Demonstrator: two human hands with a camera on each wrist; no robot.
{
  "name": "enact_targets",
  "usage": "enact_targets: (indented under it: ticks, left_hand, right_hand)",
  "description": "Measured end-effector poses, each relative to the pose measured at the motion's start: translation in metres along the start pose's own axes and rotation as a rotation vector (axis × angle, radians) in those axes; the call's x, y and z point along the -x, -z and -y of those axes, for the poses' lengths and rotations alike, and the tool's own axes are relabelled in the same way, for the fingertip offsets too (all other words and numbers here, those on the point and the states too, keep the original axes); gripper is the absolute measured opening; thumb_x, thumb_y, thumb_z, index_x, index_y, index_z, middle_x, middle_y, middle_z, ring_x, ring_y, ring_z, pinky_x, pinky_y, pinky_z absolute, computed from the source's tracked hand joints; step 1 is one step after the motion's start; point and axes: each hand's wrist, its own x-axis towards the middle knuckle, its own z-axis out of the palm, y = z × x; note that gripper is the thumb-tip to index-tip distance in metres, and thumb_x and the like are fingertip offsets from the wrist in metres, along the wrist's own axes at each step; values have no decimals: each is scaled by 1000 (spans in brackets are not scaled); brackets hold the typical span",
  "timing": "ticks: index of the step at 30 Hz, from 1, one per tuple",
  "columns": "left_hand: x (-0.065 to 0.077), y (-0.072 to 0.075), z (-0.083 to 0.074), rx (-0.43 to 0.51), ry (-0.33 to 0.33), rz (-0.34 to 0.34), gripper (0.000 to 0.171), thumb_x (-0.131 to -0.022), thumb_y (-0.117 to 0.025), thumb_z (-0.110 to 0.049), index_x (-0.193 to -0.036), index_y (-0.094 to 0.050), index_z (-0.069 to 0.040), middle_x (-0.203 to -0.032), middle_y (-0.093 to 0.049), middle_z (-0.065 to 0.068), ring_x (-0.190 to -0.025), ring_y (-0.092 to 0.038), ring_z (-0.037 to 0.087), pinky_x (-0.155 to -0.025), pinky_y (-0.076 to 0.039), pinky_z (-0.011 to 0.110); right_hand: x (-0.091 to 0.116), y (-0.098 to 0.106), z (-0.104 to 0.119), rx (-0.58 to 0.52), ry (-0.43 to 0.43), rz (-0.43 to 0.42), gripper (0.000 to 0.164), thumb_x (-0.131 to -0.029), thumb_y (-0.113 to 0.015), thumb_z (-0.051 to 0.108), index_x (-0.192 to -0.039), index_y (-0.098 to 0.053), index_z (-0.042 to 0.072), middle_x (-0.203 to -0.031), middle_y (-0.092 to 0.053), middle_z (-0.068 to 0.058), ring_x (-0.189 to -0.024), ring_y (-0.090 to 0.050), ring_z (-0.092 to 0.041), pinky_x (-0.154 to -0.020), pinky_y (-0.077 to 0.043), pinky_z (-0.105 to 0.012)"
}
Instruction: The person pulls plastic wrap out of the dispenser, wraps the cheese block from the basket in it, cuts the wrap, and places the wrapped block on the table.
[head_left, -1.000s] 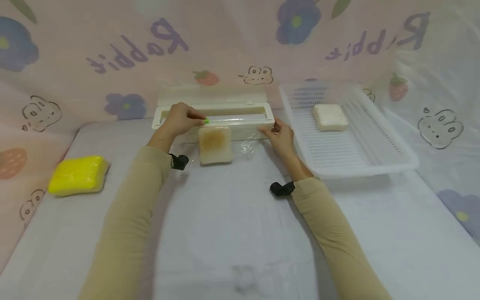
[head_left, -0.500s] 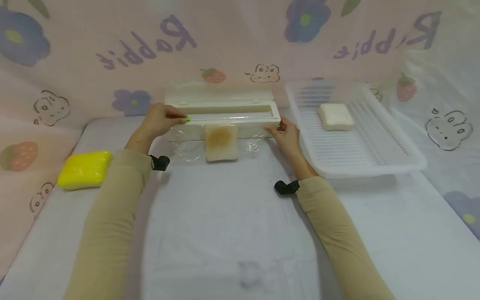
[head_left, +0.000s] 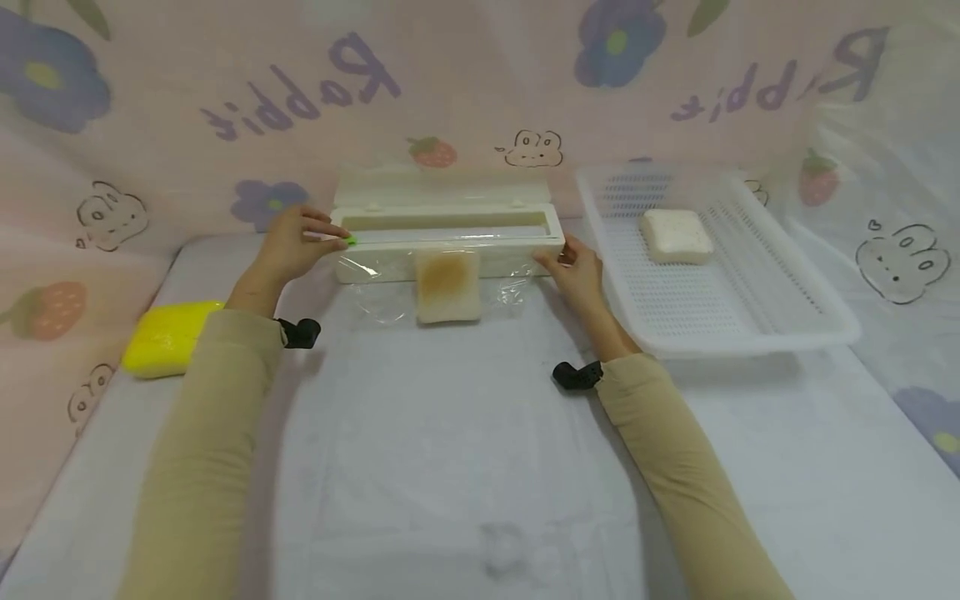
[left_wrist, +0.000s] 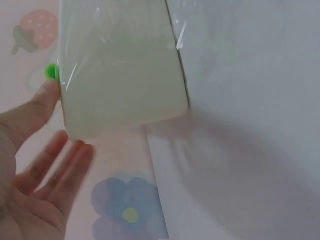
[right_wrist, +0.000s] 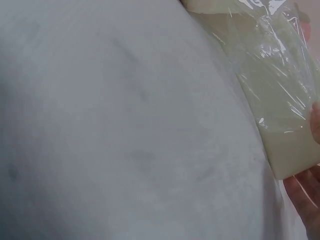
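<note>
The box (head_left: 393,267) lies lengthwise left to right, open side up; the right hand (head_left: 579,271) grips its right end, the left hand (head_left: 288,244) pinches the slider (head_left: 351,240) opposite.

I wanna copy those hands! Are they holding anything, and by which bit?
The right grip holds the cream box by its right end, thumb in front. The left grip has its thumb on the green tab; I can't tell if it's pinched.
</note>
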Motion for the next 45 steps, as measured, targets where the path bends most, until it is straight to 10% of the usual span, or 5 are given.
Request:
enact_targets:
  ticks: [17, 23, 32, 40, 45]
  left_hand:
    - [6, 6, 10, -18, -12, -30, 27, -91, -65, -11, -113, -66, 5, -125, -53, 23, -123, -47, 39, -103, -38, 53]
    - [16, 7, 20, 43, -16, -90, 27, -92, -63, -10, -114, -66, 6, -121, -58, 20, -117, -56, 35, -95, -50, 28]
    - [21, 9, 17, 24, 40, -52, 37, -93, -61, -13, -126, -58, 3, -131, -55, 25, -122, -53, 39, -99, -48, 42]
    - [45, -26, -11, 32, 30, -497, 31, -96, -53, -19, -100, -61, 11, -95, -63, 24, -88, -57, 29, -77, -44, 27]
    - [61, -56, -31, 46, 26, -456, 33, -96, -54, -24, -85, -63, 6, -78, -62, 18, -69, -51, 20, -66, -40, 27]
  right_hand:
    - [0, -4, 2, 13, 18, -5, 55, -85, -74, 18, -130, -54, -4, -121, -63, -24, -104, -66, -34, -88, -55, -39]
    - [-1, -7, 1, 13, 10, 1, 55, -84, -75, 19, -130, -54, -4, -121, -63, -24, -105, -65, -33, -87, -55, -36]
    - [4, -3, 22, -231, -217, 114, 60, -87, -67, 9, -142, -43, 1, -137, -53, -18, -117, -54, -20, -103, -42, -30]
    - [15, -3, 46, -419, -139, 22, 62, -86, -65, 12, -143, -42, 4, -150, -40, -8, -137, -33, -18, -117, -21, -32]
    - [22, -10, 55, -133, 68, -24, 48, -86, -69, 19, -130, -56, 6, -140, -49, -9, -133, -39, -20, -114, -27, -35]
